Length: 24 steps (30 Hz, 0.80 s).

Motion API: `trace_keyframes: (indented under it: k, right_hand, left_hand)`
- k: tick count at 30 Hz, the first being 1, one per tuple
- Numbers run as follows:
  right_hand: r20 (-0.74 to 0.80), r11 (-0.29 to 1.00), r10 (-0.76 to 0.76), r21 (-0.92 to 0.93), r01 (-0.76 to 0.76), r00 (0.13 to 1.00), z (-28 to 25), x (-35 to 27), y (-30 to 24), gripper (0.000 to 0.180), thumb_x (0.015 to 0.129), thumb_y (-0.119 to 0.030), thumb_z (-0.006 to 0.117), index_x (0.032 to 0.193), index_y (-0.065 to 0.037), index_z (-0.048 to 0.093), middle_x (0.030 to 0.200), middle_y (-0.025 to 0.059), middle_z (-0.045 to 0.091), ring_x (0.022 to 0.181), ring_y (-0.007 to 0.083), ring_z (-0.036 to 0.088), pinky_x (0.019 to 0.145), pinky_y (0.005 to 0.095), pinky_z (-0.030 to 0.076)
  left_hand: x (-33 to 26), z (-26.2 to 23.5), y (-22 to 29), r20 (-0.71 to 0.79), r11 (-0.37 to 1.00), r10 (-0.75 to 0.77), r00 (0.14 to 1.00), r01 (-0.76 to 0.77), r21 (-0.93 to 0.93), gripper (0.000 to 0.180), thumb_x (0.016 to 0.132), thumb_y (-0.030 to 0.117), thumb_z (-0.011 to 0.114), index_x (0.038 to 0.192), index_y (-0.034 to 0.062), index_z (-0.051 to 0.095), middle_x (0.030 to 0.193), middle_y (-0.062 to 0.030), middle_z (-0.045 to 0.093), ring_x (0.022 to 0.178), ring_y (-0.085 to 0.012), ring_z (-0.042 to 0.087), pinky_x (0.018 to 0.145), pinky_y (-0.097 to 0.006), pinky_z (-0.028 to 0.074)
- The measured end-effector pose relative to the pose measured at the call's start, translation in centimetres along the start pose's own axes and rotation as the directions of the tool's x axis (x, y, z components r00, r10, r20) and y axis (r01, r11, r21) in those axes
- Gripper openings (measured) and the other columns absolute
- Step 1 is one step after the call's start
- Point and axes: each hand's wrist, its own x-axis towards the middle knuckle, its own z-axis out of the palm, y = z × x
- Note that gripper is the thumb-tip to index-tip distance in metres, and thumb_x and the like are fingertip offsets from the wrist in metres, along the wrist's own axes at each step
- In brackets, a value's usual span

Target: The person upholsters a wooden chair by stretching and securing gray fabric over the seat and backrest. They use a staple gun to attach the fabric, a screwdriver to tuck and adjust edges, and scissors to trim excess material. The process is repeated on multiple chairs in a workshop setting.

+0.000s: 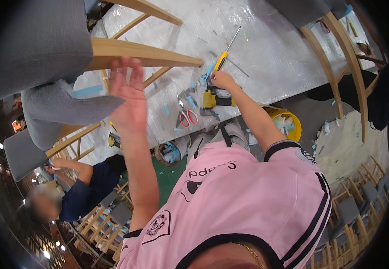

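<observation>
My left hand (129, 101) is raised with its palm showing and fingers stretched out. Its fingertips overlap the wooden leg (145, 54) of a grey upholstered chair (37, 40), and a loose flap of grey fabric (80, 105) reaches to the palm. Over the worktable my right hand (222, 80) is closed at the handle end of a screwdriver (221, 61), whose yellow handle and long metal shaft point away from me. Just below that hand lies a yellow and black staple gun (210, 99). Red-handled scissors (188, 117) rest nearer the table's front edge.
Plastic film covers the table (266, 62), with blue scraps scattered about. A yellow bucket (296, 130) of scraps stands below the edge. More wooden chair legs (349, 58) rise at the right. A co-worker in dark clothes (91, 193) works at the left, near a grey seat (22, 152).
</observation>
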Motion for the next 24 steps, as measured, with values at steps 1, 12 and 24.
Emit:
trace_keyframes:
  k: [1, 12, 24]
  right_hand:
    - [0.022, 0.999, -0.038, -0.002, 0.038, 0.999, 1.6, 0.2, -0.1, 0.025, 0.087, -0.024, 0.067, 0.104, -0.008, 0.074, 0.1, 0.0159, 0.076, 0.095, 0.0367, 0.073, 0.086, 0.047, 0.058]
    - [0.395, 0.877, -0.382, -0.129, 0.462, 0.836, 18.1, -7.4, -8.2, 0.024, 0.092, -0.026, 0.059, 0.1, -0.008, 0.073, 0.098, 0.0192, 0.074, 0.097, 0.0405, 0.071, 0.089, 0.0525, 0.056]
    - [0.289, 0.917, -0.341, 0.311, 0.249, 0.895, 16.8, -9.8, -8.7, 0.025, 0.082, -0.019, 0.072, 0.101, -0.007, 0.062, 0.092, 0.0189, 0.073, 0.085, 0.0363, 0.071, 0.079, 0.0429, 0.056]
  left_hand:
    - [0.4, -0.4, 1.3, 0.031, 0.994, 0.02, 0.999, -0.016, -0.11, 0.031, 0.101, 0.014, 0.061, 0.131, 0.0075, 0.062, 0.13, -0.0169, 0.066, 0.13, -0.0342, 0.057, 0.113, -0.048, 0.046]
    - [-4.9, -2.3, 3.7, 0.181, 0.709, 0.12, 0.976, 0.043, -0.704, 0.04, 0.095, 0.0, 0.06, 0.132, 0.0123, 0.064, 0.133, -0.0047, 0.068, 0.114, -0.0214, 0.065, 0.109, -0.042, 0.046]
    - [-0.9, 1.9, 2.8, -0.138, 0.499, 0.702, 0.699, -0.344, 0.795, 0.046, 0.099, 0.036, 0.07, 0.125, 0.0005, 0.057, 0.115, -0.0056, 0.059, 0.102, -0.0153, 0.058, 0.096, -0.032, 0.045]
